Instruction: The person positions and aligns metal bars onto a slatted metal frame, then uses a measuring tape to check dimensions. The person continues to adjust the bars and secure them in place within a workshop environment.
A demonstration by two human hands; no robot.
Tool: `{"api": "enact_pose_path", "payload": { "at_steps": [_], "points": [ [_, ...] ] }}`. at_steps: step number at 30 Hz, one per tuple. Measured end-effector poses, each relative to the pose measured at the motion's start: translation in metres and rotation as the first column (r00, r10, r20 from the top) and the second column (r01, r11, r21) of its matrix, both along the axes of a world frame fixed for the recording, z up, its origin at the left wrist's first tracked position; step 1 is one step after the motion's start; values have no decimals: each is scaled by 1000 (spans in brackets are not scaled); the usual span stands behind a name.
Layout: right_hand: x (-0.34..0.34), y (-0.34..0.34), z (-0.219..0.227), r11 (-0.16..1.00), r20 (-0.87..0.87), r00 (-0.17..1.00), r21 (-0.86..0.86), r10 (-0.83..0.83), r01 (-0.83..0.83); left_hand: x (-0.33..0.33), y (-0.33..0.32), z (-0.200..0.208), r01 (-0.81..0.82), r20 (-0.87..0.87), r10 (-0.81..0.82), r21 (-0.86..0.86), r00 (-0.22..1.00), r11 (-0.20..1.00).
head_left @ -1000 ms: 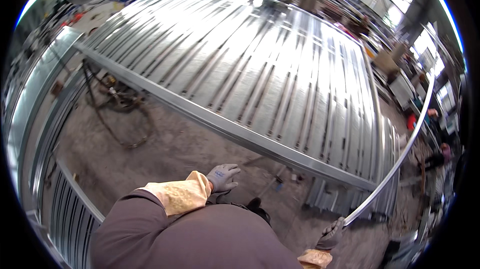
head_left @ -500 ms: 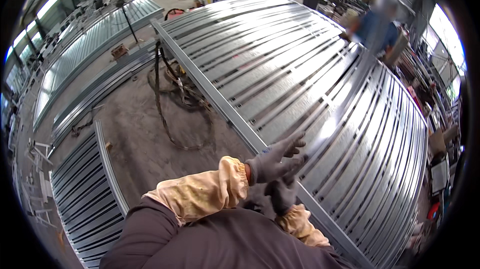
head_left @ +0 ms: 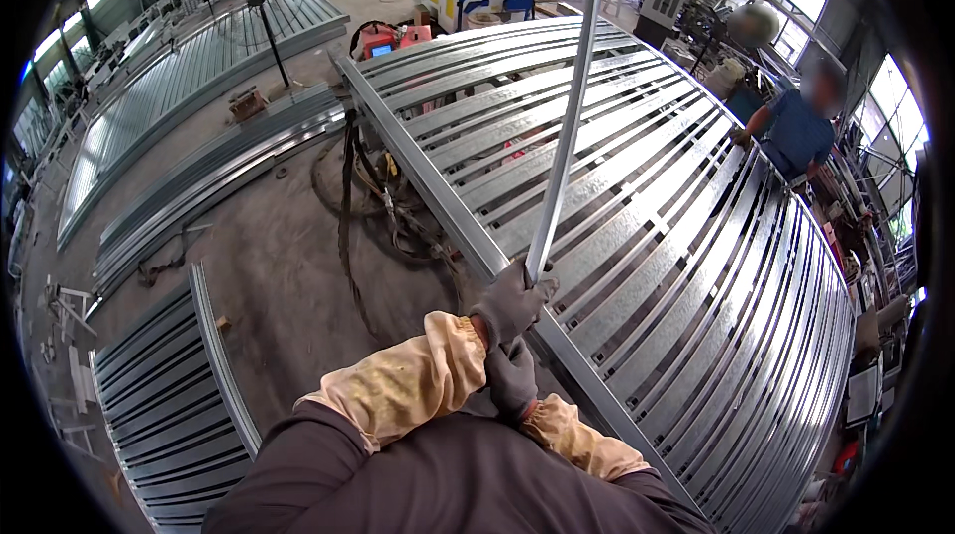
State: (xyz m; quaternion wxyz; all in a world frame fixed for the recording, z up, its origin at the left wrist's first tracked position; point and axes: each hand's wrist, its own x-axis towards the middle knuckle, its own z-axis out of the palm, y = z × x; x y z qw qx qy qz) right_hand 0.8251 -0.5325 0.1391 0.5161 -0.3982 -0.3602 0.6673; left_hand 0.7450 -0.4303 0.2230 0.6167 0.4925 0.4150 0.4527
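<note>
A long, thin metal tube (head_left: 565, 136) stands steeply upright in front of me, its upper end running out of view. My left hand (head_left: 512, 300), gloved in grey, is closed round its lower part. Just below, my right hand (head_left: 511, 381), also gloved, is closed in line with the tube; the tube's bottom end is hidden by the hands. Both hands are beside the near edge rail (head_left: 468, 236) of a large slatted metal panel (head_left: 617, 206). The tube rises across the panel in my view.
Another person (head_left: 801, 126) stands at the panel's far right edge, a hand on it. Dark cables (head_left: 348, 206) hang by the panel's corner onto the floor. More slatted panels (head_left: 179, 405) lie at left. A blue and yellow workbench (head_left: 477, 2) stands behind.
The tube has swung from a rightward slant to nearly upright, moving left. My left hand, its fingers stretched out before, is now closed round it. Both hands have shifted left.
</note>
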Motion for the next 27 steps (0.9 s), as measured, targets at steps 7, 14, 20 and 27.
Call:
{"api": "enact_pose_path", "payload": {
  "at_steps": [7,14,20,27],
  "points": [
    [-28,99,-6,993,-44,998,111,-43,47,-19,100,-5,126,59,-127,24,990,992],
    [-34,226,-13,932,249,901,-24,356,-361,-78,212,-38,102,-157,-74,175,985,979],
    [-28,297,-53,963,750,641,263,-165,-59,-186,306,-57,113,-448,76,381,891,918],
    [-62,335,-118,896,895,106,416,-434,155,-247,473,-101,337,-396,-299,28,868,941]
  ]
}}
